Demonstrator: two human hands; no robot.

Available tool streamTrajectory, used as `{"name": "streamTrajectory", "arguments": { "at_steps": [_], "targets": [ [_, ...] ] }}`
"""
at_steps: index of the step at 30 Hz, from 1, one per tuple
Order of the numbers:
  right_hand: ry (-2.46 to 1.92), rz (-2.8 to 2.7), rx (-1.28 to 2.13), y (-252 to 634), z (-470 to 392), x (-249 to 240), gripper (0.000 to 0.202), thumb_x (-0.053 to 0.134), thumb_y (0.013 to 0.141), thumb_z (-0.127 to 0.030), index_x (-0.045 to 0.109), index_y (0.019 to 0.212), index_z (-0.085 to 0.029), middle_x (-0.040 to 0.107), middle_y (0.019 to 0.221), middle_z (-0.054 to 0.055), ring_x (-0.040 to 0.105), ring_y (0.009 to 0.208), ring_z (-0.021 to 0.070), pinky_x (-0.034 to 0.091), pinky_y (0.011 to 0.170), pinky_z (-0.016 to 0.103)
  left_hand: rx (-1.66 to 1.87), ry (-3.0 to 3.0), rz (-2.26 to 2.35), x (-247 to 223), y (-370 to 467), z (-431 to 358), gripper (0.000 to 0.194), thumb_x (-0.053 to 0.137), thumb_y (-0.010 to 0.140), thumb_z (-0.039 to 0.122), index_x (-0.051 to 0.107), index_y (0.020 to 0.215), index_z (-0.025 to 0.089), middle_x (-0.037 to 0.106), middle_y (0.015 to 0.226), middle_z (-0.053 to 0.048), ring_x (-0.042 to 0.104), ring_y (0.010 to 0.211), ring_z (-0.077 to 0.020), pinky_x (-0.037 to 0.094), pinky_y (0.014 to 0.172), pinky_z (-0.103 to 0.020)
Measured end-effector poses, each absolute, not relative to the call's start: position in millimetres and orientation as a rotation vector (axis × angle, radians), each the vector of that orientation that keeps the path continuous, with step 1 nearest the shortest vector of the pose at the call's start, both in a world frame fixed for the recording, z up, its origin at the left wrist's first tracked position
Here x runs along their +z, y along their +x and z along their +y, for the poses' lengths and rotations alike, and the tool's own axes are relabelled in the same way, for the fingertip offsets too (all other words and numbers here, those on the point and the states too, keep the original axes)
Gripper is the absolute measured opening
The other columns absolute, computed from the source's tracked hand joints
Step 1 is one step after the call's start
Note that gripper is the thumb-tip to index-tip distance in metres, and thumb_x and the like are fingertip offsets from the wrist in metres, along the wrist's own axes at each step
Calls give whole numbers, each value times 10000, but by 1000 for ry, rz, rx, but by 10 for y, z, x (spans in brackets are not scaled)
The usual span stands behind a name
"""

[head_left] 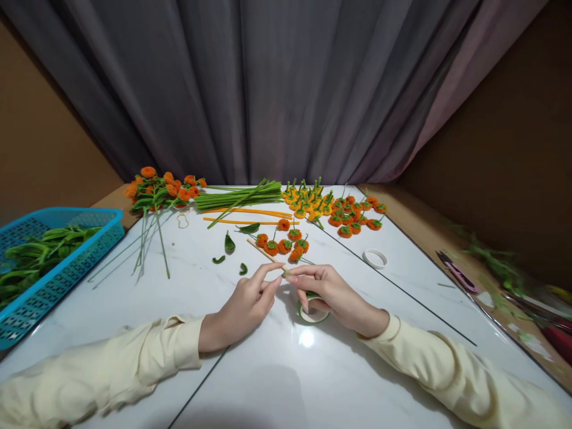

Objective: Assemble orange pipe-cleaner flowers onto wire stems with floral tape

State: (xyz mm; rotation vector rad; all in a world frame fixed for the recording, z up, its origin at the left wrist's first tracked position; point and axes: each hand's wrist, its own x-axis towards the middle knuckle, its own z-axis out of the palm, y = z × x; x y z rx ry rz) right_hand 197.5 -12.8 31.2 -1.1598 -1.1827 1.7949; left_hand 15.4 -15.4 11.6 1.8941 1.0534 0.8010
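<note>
Both left hand (246,304) and right hand (333,295) pinched stick (263,252); blue basket (67,280) sat at left edge of white tabletop (268,369).

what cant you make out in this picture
- Head view: near end of the thin stick, hidden by fingertips of the left hand and right hand.
- Head view: part of the tape roll, behind right fingers.
- Head view: basket, cut off by left edge.
- Head view: red item, blurred.

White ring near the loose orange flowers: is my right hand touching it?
Apart. The head view shows bare white tabletop between the right hand and the white ring.
</note>
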Motion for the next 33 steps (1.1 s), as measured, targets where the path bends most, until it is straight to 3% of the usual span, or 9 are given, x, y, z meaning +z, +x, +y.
{"name": "streamTrajectory", "arguments": {
  "at_steps": [15,26,33],
  "targets": [
    [-1133,-1244,1814,1990,-90,257,307,696,745,-382,679,858,-97,517,467,-18,299,369,37,116,345,187,870,2194,992,62,120,-182,337,376,915,202,411,1243,133,391,513,100,350,419,-75,259,456,-181],
    [-1119,-1241,1803,1973,-105,246,294,686,755,-395,672,798,-105,523,482,-9,319,393,44,121,346,184,971,2468,980,-8,94,-171,298,334,946,230,397,1218,127,451,523,74,441,407,-89,344,443,-178],
    [-1109,-1245,1782,1950,-131,271,351,681,750,-420,691,888,-98,507,470,-17,281,400,45,114,343,183,985,2579,974,20,93,-173,279,302,959,209,417,1200,127,554,616,28,503,418,-86,399,452,-185]
  ]
}}
